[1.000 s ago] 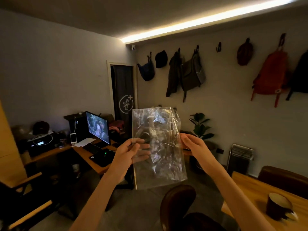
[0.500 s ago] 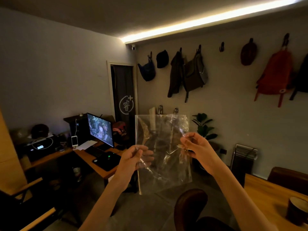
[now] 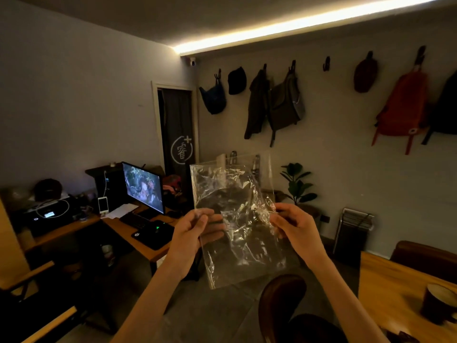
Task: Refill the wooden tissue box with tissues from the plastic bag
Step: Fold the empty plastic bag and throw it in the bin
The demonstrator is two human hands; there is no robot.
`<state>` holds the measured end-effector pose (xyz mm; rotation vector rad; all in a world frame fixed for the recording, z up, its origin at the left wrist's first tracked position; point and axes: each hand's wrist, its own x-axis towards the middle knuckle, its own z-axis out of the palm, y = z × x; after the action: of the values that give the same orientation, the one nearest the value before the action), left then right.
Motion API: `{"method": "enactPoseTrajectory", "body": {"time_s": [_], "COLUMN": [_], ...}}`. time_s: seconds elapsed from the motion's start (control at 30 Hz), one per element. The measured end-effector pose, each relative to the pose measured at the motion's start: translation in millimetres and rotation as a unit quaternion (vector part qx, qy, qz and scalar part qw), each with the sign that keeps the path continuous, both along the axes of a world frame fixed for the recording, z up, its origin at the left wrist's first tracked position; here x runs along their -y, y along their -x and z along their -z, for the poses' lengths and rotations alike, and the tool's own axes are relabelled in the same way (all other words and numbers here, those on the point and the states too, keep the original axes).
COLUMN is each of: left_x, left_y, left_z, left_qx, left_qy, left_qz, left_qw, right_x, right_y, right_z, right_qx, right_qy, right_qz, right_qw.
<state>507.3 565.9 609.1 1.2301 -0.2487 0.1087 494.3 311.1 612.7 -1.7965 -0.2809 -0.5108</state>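
- The left hand (image 3: pixel 191 230) pinches the left edge of the clear plastic bag (image 3: pixel 237 219), thumb in front of the film and the fingers (image 3: pixel 212 233) showing dimly through it from behind.
- The right hand (image 3: pixel 294 227) pinches the bag's right edge about halfway up, thumb and forefinger pressed together on the film, the other fingers curled underneath.
- The plastic bag hangs between the two hands, held upright at chest height in front of the person; it is crumpled and see-through, and nothing white shows inside it, so it looks empty or nearly so.
- Above the bag, on the far wall, coats and an orange backpack (image 3: pixel 403 107) hang from hooks.
- To the left of the bag stands a desk with a lit monitor (image 3: pixel 143 186) and a keyboard; behind the bag, to its right, a potted plant (image 3: pixel 296 186) stands by the wall.
- Below the bag and to its right are a dark chair back (image 3: pixel 279 300) and the corner of a wooden table (image 3: pixel 385 288) bearing a dark cup (image 3: pixel 437 303).
- The wooden tissue box is not in view, nor are any loose tissues.
- Judging from this, the step in hand concerns the bag itself: it is either being checked or finished with after the tissues are out.
- The next move likely calls for looking down toward the table to find the box, then setting the flimsy bag aside, or opening its mouth if tissues remain; the thin film will cling and crumple, so a light two-handed hold suits it.
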Motion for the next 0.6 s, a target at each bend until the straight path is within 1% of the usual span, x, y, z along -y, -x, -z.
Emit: {"method": "enactPoseTrajectory", "body": {"time_s": [0.03, 0.1, 0.17, 0.23, 0.3, 0.37, 0.43, 0.5, 0.53, 0.6], "left_x": [1.1, 3.2, 4.0, 2.9, -0.6, -6.4, -14.4, -23.7, -29.0, -40.6], "left_y": [-0.2, -1.0, -2.5, -4.2, -4.9, -6.2, -8.6, -9.6, -9.2, -8.0], "left_z": [0.5, 0.9, 0.6, -0.1, -1.7, -3.0, -2.7, -1.6, -0.7, 1.0], "left_qx": [0.000, 0.003, 0.007, 0.007, 0.004, -0.007, -0.025, -0.047, -0.057, -0.069], "left_qy": [0.001, 0.001, -0.003, -0.012, -0.018, -0.023, -0.036, -0.067, -0.084, -0.115], "left_qz": [0.004, 0.011, 0.023, 0.037, 0.052, 0.068, 0.078, 0.075, 0.075, 0.082], "left_qw": [1.000, 1.000, 1.000, 0.999, 0.998, 0.997, 0.996, 0.994, 0.992, 0.988], "right_x": [-0.9, 2.1, 10.6, 16.1, 13.3, 4.9, -4.6, -8.9, -8.8, -8.5], "right_y": [1.2, 5.0, 3.4, -0.7, -3.3, -5.9, -9.8, -17.7, -20.5, -21.3], "right_z": [2.4, 6.7, 16.1, 23.9, 23.8, 19.8, 16.7, 18.4, 19.1, 19.6], "right_qx": [0.008, -0.015, -0.078, -0.125, -0.195, -0.235, -0.230, -0.228, -0.233, -0.263], "right_qy": [-0.019, -0.105, -0.173, -0.198, -0.225, -0.227, -0.231, -0.244, -0.242, -0.209], "right_qz": [0.001, -0.026, -0.054, -0.097, -0.153, -0.186, -0.204, -0.194, -0.190, -0.202], "right_qw": [1.000, 0.994, 0.980, 0.967, 0.942, 0.927, 0.923, 0.922, 0.923, 0.920]}}
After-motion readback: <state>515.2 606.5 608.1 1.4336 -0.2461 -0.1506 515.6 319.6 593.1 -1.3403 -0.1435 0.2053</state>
